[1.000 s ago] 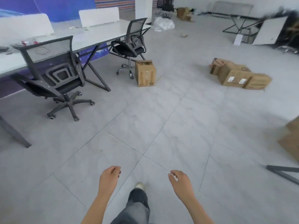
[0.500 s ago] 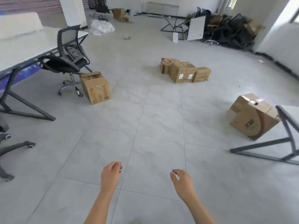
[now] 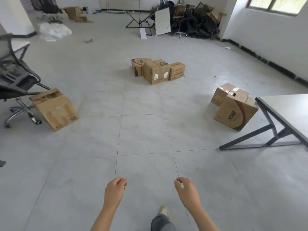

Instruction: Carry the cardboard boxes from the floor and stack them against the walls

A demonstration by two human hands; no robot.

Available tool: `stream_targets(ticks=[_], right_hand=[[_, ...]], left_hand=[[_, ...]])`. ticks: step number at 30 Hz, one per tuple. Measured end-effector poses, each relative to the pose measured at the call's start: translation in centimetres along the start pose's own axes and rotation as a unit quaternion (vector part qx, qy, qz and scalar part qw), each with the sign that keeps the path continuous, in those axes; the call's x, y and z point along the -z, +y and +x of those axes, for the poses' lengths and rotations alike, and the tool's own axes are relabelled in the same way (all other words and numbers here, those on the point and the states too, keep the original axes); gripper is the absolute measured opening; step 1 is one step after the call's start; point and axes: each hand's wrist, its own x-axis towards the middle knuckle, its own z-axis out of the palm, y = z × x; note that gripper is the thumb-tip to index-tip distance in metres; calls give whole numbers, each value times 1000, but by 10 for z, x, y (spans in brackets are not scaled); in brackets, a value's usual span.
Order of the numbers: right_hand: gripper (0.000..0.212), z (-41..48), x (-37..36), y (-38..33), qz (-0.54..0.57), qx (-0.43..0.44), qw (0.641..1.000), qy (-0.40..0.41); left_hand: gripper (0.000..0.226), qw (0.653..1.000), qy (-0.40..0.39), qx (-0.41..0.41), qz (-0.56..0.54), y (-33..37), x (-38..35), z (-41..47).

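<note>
Three cardboard boxes (image 3: 156,72) sit clustered on the grey tiled floor straight ahead. One more cardboard box (image 3: 55,108) lies tilted at the left beside an office chair. A pair of boxes (image 3: 233,105) rests at the right by a table leg. My left hand (image 3: 115,190) and my right hand (image 3: 187,191) hang low in front of me, fingers loosely curled, holding nothing. Both hands are far from every box.
A black office chair (image 3: 15,84) stands at the left, a white table (image 3: 286,105) with a dark frame at the right. Piled chairs (image 3: 196,24), a white panel and a table frame fill the far wall. More boxes (image 3: 75,14) and plastic wrap (image 3: 53,31) lie far left.
My view has swung right and moved forward: the centre cluster of boxes now sits straight ahead and nearer, the desk has left the view. My hands stay empty.
</note>
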Motion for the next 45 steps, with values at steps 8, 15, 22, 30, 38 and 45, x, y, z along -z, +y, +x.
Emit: stream_targets(ticks=[8,15,22,30,38,45], right_hand=[[34,136,82,-12,37,4,997,63],[33,202,97,21,46,-66,995,52],[32,325,135,12,51,-95,990,85],[35,471,204,-23,66,-135,977,153],[34,561,261,-8,98,-190,953,213],[33,667,319,28,120,-197,946,230]], left_hand=[[22,998,-27,-54,26,107,-92,94],[23,995,-70,-37,58,147,-152,156],[21,994,-94,-26,57,213,-211,268],[20,988,-130,-70,40,345,-276,406],[28,972,-203,-75,91,425,-371,483],[24,967,-207,-94,115,491,-475,546]])
